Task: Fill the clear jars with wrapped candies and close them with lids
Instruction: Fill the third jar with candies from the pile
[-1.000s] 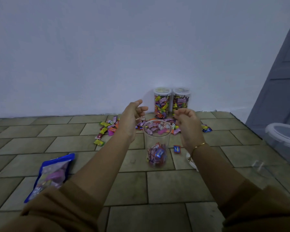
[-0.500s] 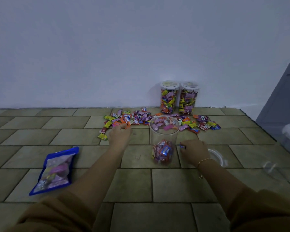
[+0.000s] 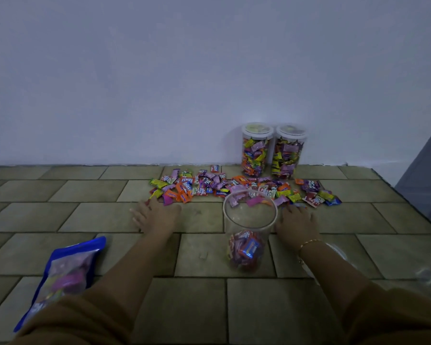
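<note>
Tiled floor [image 3: 97, 217], both hands' fingers at scattered candies [image 3: 224, 186], open jar [image 3: 249, 230] between

"Helaxa", upside down, on orange candy wrappers [image 3: 186, 181]; other print illegible.

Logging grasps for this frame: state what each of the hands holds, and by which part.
Cannot be told. The left hand and right hand rest on the floor at the edge of the loose candies; any candy under the fingers is hidden.

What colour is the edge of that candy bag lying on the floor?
Bright blue, around a see-through middle. The candy bag shows best in the head view, at lower left.
</note>
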The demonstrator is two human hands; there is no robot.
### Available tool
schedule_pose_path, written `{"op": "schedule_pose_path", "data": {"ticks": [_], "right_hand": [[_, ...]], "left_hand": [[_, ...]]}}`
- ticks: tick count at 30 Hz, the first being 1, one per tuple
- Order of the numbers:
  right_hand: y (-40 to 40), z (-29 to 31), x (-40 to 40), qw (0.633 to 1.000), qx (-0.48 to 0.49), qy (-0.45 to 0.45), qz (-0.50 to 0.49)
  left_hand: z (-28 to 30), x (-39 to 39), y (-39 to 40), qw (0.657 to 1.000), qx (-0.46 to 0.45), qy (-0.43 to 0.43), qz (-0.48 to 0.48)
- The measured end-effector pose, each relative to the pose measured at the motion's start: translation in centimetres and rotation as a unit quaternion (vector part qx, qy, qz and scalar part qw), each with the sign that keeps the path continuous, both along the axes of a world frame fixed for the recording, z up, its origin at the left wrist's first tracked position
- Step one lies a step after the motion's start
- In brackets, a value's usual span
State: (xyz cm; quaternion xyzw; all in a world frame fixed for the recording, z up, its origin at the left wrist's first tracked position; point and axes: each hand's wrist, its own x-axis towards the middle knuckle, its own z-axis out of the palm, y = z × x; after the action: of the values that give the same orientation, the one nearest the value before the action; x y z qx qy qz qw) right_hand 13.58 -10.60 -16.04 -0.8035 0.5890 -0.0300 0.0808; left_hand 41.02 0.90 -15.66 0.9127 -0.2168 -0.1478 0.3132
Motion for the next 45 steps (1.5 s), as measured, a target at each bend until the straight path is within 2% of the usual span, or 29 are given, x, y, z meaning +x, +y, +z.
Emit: {"op": "schedule_pose_path", "data": {"ticks": [2,6,11,16,20,24,29,35,41,45], "right_hand": [[-0.8,0.0,0.0,1.0,-0.004,-0.018,-0.015],[-2.4,-0.1,0.3,0.995,0.05,-0.082,-0.033],[-4.3,-0.3,1.0,0.993,0.094,-0.073,-0.01],[-5.8,-2.2,2.0,0.996,0.041,-0.07,0.032],[-5.6,-2.4,2.3,0.992,0.004,-0.122,0.028],[-5.1,-2.4,2.2,0.99,-0.027,-0.129,0.045],[-4.7,-2.3,2.2,0.989,0.004,-0.136,0.049],[-2.6,1.2,1.3,0.967,0.018,-0.255,0.012],[0.5,6.3,0.5,0.92,-0.006,-0.392,-0.007],[2.1,9.3,0.3,0.861,-0.013,-0.508,-0.013]], "left_hand": [[-0.7,0.9,-0.7,1.0,0.012,-0.003,0.006],[-1.4,1.4,-2.4,1.0,0.016,-0.023,-0.01],[-1.9,0.9,-4.4,0.996,0.011,-0.068,-0.061],[-2.5,0.8,-5.1,0.981,0.034,-0.136,-0.131],[-2.6,0.4,-4.7,0.975,-0.014,-0.161,-0.154],[-2.1,-0.2,-3.6,0.974,-0.082,-0.129,-0.166],[-1.9,-0.8,-2.2,0.968,-0.13,-0.112,-0.184],[-1.1,-1.5,-1.4,0.969,-0.188,-0.054,-0.151],[0.5,-2.8,-1.0,0.968,-0.232,0.046,-0.084],[2.5,-3.0,-1.4,0.935,-0.319,0.142,-0.064]]}}
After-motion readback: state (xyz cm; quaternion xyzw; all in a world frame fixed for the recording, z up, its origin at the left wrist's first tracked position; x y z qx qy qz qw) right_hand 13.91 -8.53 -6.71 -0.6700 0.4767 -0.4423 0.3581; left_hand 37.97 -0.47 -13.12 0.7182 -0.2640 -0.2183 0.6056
